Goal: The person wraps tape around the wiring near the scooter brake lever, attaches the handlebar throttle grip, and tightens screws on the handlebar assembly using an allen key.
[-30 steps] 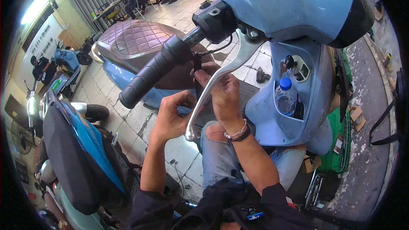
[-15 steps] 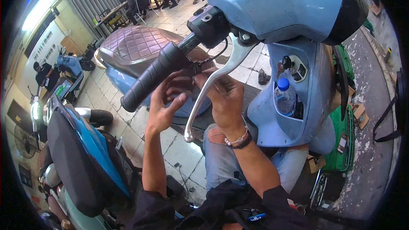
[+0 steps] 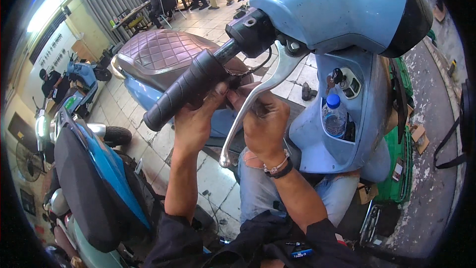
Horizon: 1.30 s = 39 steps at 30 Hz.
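Observation:
A black ribbed handlebar grip [image 3: 186, 89] sits part-way off the metal bar of a light blue scooter [image 3: 342, 10], leaving bare bar beside the black switch housing [image 3: 251, 32]. Below the grip, my left hand [image 3: 195, 124] is closed, its thumb pressed up near the grip's inner end. My right hand [image 3: 266, 126] is behind the silver brake lever [image 3: 248, 101], fingers pinched together close to the left thumb. From the housing a thin black wire [image 3: 267, 59] loops down to just above my fingertips. What the fingertips hold is hidden.
A capped water bottle [image 3: 334, 116] stands in the scooter's front pocket, below a key in the ignition [image 3: 337, 77]. The quilted brown seat [image 3: 163, 52] lies beyond the grip. At left stands a scooter with a black seat [image 3: 89, 183]. Several people are at the back.
My left hand has closed from spread fingers, and its thumb has moved up to the grip's inner end. My right hand stays near the wire. The scooter has shifted slightly right in view.

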Each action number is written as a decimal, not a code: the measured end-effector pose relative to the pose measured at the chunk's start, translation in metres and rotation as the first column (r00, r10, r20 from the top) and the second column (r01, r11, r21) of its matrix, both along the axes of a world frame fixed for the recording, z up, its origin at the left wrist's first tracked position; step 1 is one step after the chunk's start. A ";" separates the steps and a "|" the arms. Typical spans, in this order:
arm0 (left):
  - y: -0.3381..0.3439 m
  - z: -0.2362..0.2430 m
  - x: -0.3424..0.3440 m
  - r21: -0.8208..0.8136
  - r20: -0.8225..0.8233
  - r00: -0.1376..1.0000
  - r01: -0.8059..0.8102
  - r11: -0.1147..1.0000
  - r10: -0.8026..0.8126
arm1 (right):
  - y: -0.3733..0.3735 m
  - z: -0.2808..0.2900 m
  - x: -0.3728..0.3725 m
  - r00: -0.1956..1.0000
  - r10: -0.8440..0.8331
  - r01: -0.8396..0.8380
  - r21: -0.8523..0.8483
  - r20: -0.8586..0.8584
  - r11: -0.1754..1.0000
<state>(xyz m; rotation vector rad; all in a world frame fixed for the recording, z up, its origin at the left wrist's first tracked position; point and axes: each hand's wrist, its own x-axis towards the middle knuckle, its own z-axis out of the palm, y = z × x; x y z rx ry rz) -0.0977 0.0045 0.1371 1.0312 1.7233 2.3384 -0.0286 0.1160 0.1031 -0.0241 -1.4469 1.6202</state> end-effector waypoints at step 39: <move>0.014 0.017 0.013 0.196 0.089 0.995 0.033 0.980 -0.052 | 0.024 -0.016 -0.035 0.867 -0.400 0.482 0.295 -0.298 0.825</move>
